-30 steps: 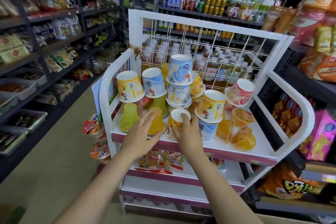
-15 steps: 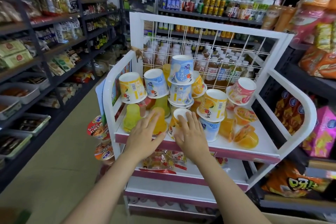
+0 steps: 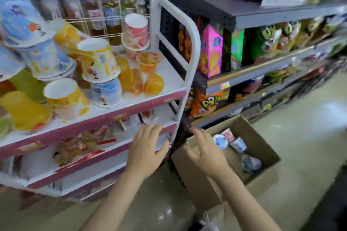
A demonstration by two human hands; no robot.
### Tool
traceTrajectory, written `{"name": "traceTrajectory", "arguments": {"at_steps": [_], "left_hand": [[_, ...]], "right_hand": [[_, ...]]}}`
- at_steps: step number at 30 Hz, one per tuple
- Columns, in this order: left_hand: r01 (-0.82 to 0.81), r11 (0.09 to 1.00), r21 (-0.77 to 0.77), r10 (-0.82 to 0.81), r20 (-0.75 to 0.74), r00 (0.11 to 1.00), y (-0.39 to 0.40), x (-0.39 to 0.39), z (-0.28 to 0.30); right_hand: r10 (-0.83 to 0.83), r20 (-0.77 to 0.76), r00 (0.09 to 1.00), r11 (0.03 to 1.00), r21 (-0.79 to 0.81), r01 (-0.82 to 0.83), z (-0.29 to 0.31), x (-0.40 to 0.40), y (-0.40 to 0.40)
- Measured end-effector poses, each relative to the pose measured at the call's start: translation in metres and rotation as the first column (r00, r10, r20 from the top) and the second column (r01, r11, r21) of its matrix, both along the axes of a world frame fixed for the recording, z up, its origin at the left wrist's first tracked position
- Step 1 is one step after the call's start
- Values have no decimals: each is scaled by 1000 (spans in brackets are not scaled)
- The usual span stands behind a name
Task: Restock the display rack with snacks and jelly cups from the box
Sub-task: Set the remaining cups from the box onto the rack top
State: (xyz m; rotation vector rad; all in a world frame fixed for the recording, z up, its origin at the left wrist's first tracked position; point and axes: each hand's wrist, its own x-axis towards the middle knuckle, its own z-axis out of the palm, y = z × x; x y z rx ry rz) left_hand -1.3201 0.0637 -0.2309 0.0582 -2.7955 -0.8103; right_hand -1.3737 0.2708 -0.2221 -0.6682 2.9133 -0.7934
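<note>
White display rack (image 3: pixel 189 47) fills left of frame; top shelf crowded with jelly cups (image 3: pixel 97 60), snack packets (image 3: pixel 82 144) on shelf below. Left hand (image 3: pixel 145 148) lower centre, fingers spread, holding nothing. Right hand (image 3: pixel 206 153) just beside, relaxed, empty, over cardboard box (image 3: pixel 262 148) on floor (image 3: pixel 309 137), few cups inside. Dark store shelving (image 3: pixel 272 13) with snack bags at right.
</note>
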Motion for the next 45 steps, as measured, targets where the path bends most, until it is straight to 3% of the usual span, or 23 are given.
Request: {"name": "traceTrajectory", "arguments": {"at_steps": [4,9,15,19,22,28,31,35,37,40,42,45], "left_hand": [[215,975,-59,-189,297,936,83,-61,-53],[304,949,-83,-236,454,859,194,-137,-107],[253,967,-25,-180,635,751,284,-232,-214],[0,994,114,-86,752,654,315,-279,-300],[-188,967,172,-9,761,649,329,-308,-362],[-216,974,67,78,795,601,343,-340,-440],[-285,951,118,97,763,639,340,-335,-448],[-167,954,249,-36,646,762,345,-327,-441],[-226,934,276,-12,656,754,351,-322,-440],[-464,803,375,101,682,725,353,-328,-443],[-504,744,439,67,701,710,345,-338,-456],[-447,773,450,-8,711,703,333,-351,-468]], "right_hand": [[-215,235,948,968,179,175,-60,-23,108],[-326,437,838,945,133,298,-132,-79,218],[-319,596,737,941,109,320,-249,-196,288],[-381,722,578,866,58,497,-338,-261,308],[-363,762,536,804,-33,593,-397,-287,310],[-276,837,472,691,-169,703,-464,-302,296],[-257,850,460,663,-191,724,-472,-297,293],[-163,861,481,583,-310,751,-453,-287,292],[-147,895,421,548,-280,788,-452,-281,288],[-218,922,321,460,-194,867,-462,-280,286],[-213,919,332,430,-217,876,-470,-284,287],[-92,909,406,409,-337,848,-483,-291,286]]}}
